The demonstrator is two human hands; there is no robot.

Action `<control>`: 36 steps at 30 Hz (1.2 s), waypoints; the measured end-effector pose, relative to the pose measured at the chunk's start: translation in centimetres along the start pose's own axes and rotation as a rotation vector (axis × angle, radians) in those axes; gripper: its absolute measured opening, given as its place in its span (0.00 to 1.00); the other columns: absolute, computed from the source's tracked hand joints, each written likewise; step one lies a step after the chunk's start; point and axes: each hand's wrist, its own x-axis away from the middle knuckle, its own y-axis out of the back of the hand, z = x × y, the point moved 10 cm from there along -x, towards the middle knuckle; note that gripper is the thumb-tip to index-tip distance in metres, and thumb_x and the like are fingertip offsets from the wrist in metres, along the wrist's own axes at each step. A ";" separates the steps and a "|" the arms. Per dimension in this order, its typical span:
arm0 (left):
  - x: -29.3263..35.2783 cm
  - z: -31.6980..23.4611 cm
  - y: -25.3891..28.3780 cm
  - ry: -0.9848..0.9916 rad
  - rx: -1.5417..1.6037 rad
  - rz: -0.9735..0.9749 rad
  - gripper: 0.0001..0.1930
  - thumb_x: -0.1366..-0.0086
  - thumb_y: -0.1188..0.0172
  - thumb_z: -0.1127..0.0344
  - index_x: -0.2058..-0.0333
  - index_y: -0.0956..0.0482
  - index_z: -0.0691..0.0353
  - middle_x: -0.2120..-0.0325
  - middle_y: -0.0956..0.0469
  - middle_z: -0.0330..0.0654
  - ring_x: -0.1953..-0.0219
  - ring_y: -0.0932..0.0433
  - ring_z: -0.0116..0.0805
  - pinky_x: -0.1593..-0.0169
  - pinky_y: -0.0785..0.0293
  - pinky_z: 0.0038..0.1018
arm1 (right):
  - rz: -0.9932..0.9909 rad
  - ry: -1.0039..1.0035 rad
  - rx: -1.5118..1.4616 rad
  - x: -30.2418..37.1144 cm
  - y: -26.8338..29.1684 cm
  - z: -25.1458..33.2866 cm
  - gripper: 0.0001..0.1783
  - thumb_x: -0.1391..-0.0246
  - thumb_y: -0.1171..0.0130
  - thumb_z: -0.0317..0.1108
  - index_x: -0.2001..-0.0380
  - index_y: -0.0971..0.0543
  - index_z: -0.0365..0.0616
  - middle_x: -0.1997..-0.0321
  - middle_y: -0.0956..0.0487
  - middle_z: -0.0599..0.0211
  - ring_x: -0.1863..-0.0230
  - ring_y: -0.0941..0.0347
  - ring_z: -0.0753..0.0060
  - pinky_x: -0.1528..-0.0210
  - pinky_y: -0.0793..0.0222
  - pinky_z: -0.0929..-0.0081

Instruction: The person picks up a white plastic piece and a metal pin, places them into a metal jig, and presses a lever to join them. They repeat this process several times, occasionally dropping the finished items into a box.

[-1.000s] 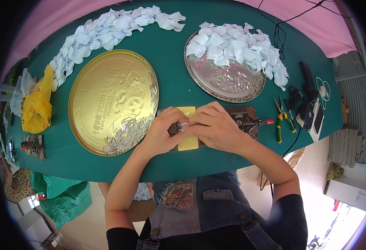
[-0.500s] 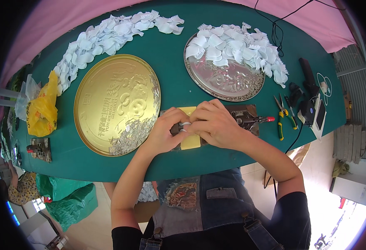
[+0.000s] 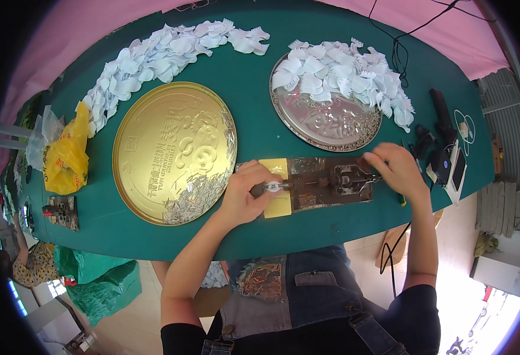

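Observation:
My left hand (image 3: 245,194) is closed around a small white piece (image 3: 273,186) at the left end of a dark metal fixture (image 3: 307,198), over a yellow plate (image 3: 279,208). The fingers cover much of that piece. At the fixture's right end, my right hand (image 3: 397,168) is curled round the handle of a metal lever clamp (image 3: 350,179). The handle's red tip, seen earlier, is now hidden by the fingers. To the left of my left hand lies a round gold tray (image 3: 147,142) with many small metal pins (image 3: 195,198) along its lower right.
Beyond the fixture, a round silver tray (image 3: 307,127) bears a heap of white toothed pieces (image 3: 337,71). Another white heap (image 3: 153,56) curves along the far left. A yellow bag (image 3: 66,157), a second small fixture (image 3: 62,212), black devices (image 3: 440,163) and cables (image 3: 397,53) share the green table.
My right hand has left the white piece and moved right onto the clamp handle. My left hand stays by the yellow plate with the piece. The whole view has shifted slightly.

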 end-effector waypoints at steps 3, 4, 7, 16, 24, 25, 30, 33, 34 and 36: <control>-0.2 -0.3 0.0 0.000 0.005 -0.012 0.09 0.49 0.29 0.73 0.69 0.18 0.63 0.74 0.22 0.42 0.70 0.27 0.40 0.60 0.33 0.32 | 0.151 -0.248 0.170 2.7 -2.4 -8.0 0.25 0.33 0.48 0.48 0.79 0.22 0.40 0.78 0.28 0.59 0.74 0.29 0.64 0.70 0.34 0.66; -0.2 -0.2 0.0 0.001 0.003 -0.013 0.09 0.49 0.29 0.73 0.69 0.18 0.63 0.74 0.22 0.42 0.70 0.27 0.40 0.60 0.33 0.32 | 0.151 -0.246 0.169 2.9 -2.4 -9.0 0.25 0.33 0.48 0.48 0.79 0.22 0.40 0.78 0.28 0.59 0.74 0.29 0.64 0.70 0.34 0.66; -0.2 -0.1 -0.1 0.004 0.023 0.000 0.09 0.49 0.30 0.73 0.68 0.18 0.63 0.74 0.22 0.42 0.69 0.27 0.40 0.60 0.33 0.32 | 0.190 -0.381 -0.198 4.0 -2.8 -12.0 0.30 0.31 0.52 0.49 0.83 0.25 0.40 0.83 0.33 0.66 0.78 0.37 0.71 0.72 0.40 0.70; 0.1 -0.2 0.2 0.034 -0.012 0.014 0.09 0.50 0.31 0.75 0.70 0.21 0.62 0.71 0.20 0.42 0.68 0.26 0.41 0.59 0.31 0.32 | 0.077 0.475 -0.569 -0.8 4.4 11.2 0.31 0.52 0.29 0.55 0.53 0.20 0.44 0.68 0.21 0.70 0.59 0.24 0.68 0.54 0.31 0.68; -0.2 -0.3 -0.3 0.036 -0.019 0.024 0.10 0.49 0.30 0.75 0.69 0.22 0.63 0.71 0.21 0.42 0.66 0.26 0.40 0.58 0.31 0.33 | 0.164 0.175 -0.535 -0.7 2.5 7.4 0.23 0.52 0.27 0.35 0.52 0.18 0.43 0.65 0.19 0.68 0.62 0.22 0.73 0.58 0.27 0.75; -0.1 -0.4 -0.3 0.029 -0.018 0.012 0.10 0.49 0.31 0.75 0.68 0.22 0.63 0.71 0.21 0.41 0.66 0.26 0.40 0.58 0.31 0.33 | 0.203 0.129 -0.575 -0.8 2.5 6.5 0.23 0.51 0.27 0.35 0.51 0.18 0.43 0.65 0.18 0.68 0.62 0.22 0.74 0.58 0.27 0.75; -0.2 0.1 -0.3 0.061 0.048 -0.022 0.12 0.49 0.28 0.72 0.66 0.20 0.62 0.69 0.20 0.40 0.65 0.25 0.38 0.57 0.30 0.31 | 0.246 -0.120 -0.398 -0.2 3.8 0.6 0.24 0.50 0.29 0.44 0.55 0.18 0.39 0.73 0.19 0.62 0.67 0.22 0.71 0.66 0.28 0.73; -0.3 -0.6 -0.1 -0.008 0.049 -0.005 0.12 0.49 0.27 0.71 0.66 0.20 0.62 0.68 0.19 0.40 0.64 0.24 0.38 0.57 0.30 0.31 | -0.063 -0.390 0.109 1.3 7.4 -4.6 0.26 0.52 0.32 0.48 0.56 0.19 0.38 0.73 0.19 0.57 0.68 0.22 0.60 0.66 0.29 0.66; 0.0 0.0 0.1 0.015 0.078 -0.020 0.12 0.48 0.27 0.70 0.66 0.19 0.61 0.68 0.18 0.40 0.64 0.24 0.38 0.56 0.30 0.31 | -0.137 -0.405 0.085 1.4 8.2 -4.5 0.26 0.51 0.32 0.47 0.56 0.19 0.38 0.72 0.19 0.57 0.67 0.22 0.60 0.64 0.29 0.66; 0.2 0.2 0.1 0.033 0.021 -0.010 0.10 0.48 0.28 0.72 0.66 0.18 0.63 0.65 0.16 0.41 0.62 0.22 0.38 0.54 0.27 0.32 | -0.268 -0.347 -0.084 1.5 9.6 -2.9 0.25 0.49 0.32 0.44 0.53 0.20 0.38 0.69 0.19 0.57 0.65 0.22 0.60 0.61 0.28 0.67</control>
